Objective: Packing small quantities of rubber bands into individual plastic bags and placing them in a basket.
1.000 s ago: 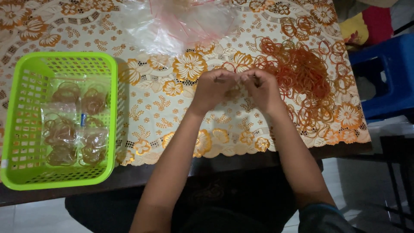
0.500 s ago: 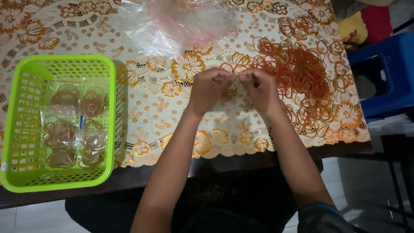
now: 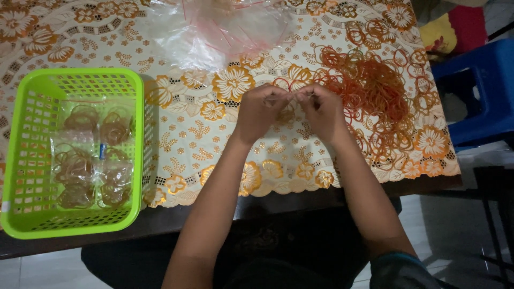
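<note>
Between left hand [image 3: 261, 111] and right hand [image 3: 320, 109], pinched grips stretch rubber band [image 3: 290, 99] sideways.

Left of the left hand [image 3: 261, 111], bare tablecloth [image 3: 182, 139] runs open as far as the green basket [image 3: 140, 134], whose wall blocks that side. Just right of the right hand [image 3: 321, 109], a heap of rubber bands [image 3: 375, 96] crowds the cloth. Beyond both hands lie clear plastic bags [image 3: 214, 27].
</note>
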